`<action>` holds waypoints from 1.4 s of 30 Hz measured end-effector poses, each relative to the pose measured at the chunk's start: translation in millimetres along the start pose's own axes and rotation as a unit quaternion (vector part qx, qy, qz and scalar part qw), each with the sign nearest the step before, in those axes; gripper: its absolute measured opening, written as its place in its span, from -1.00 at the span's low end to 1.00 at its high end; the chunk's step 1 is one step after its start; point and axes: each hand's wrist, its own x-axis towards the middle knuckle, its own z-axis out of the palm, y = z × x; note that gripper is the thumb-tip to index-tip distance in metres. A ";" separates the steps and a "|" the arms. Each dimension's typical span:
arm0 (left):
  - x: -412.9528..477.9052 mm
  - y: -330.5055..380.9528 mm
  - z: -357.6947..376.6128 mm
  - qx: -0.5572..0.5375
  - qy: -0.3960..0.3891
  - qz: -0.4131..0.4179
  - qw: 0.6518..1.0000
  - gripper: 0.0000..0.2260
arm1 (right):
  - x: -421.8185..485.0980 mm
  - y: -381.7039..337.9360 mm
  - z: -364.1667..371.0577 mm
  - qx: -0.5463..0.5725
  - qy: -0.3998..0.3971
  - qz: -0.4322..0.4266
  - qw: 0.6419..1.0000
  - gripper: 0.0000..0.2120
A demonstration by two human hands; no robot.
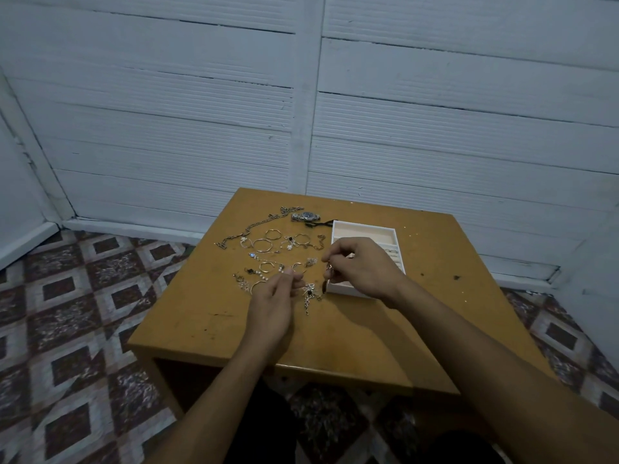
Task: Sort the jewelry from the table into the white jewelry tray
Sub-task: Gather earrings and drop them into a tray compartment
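Observation:
Loose jewelry lies spread on a small wooden table: a long chain, a wristwatch, several hoop rings and small earrings. The white jewelry tray stands to the right of the pile, with a few rings in its slots. My right hand hovers over the tray's near left corner, fingers pinched on a small dangling earring. My left hand is just left of it, fingertips pinched together over the pile near a black-stone pendant; what it holds is too small to tell.
The table stands in a corner of white plank walls. A patterned tile floor surrounds it. The table's right part and near part hold only small dark specks.

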 end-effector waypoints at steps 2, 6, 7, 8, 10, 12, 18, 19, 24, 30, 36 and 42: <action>-0.2 5.1 5.4 -0.038 0.016 -0.016 0.999 -0.68 | 0.2 -3.6 -2.5 0.017 0.005 0.002 1.000 -0.80; 1.3 9.9 14.0 -0.067 0.016 -0.037 0.997 -0.66 | 0.5 -16.5 -8.4 0.037 0.005 0.001 0.999 -0.80; 2.0 9.6 15.8 -0.071 0.013 -0.044 0.996 -0.65 | 0.1 -21.1 -10.3 0.049 -0.001 0.001 0.999 -0.80; 3.0 9.2 17.4 -0.079 0.011 -0.052 0.995 -0.64 | -0.4 -25.6 -12.6 0.063 -0.009 0.001 0.998 -0.80; 4.7 8.0 20.6 -0.096 0.010 -0.064 0.993 -0.61 | -1.3 -36.2 -18.4 0.097 -0.027 -0.003 0.995 -0.81; 5.4 8.8 23.0 -0.108 0.009 -0.072 0.992 -0.59 | -0.9 -47.2 -25.0 0.133 -0.036 -0.009 0.990 -0.81; 9.5 12.8 30.5 -0.154 -0.087 -0.120 0.977 -0.47 | 2.4 -77.1 -40.3 0.163 -0.057 -0.020 0.985 -0.84; 8.1 12.6 32.0 -0.170 -0.102 -0.131 0.971 -0.45 | 3.5 -80.4 -42.1 0.161 -0.057 -0.025 0.985 -0.84; -2.1 10.2 38.5 -0.243 -0.150 -0.186 0.940 -0.41 | 9.5 -86.6 -51.2 0.145 -0.037 -0.043 0.988 -0.84; -7.2 18.4 46.1 -0.345 -0.119 -0.232 0.902 -0.51 | 9.6 -81.2 -49.8 0.134 -0.036 -0.033 0.990 -0.85; -4.5 28.2 49.6 -0.489 -0.062 -0.284 0.823 -0.57 | 2.8 -67.7 -37.7 0.078 -0.042 -0.017 0.996 -0.86; -3.1 37.2 51.8 -0.531 -0.021 -0.297 0.793 -0.61 | -13.9 -55.0 -25.6 -0.045 -0.116 -0.010 0.992 -0.85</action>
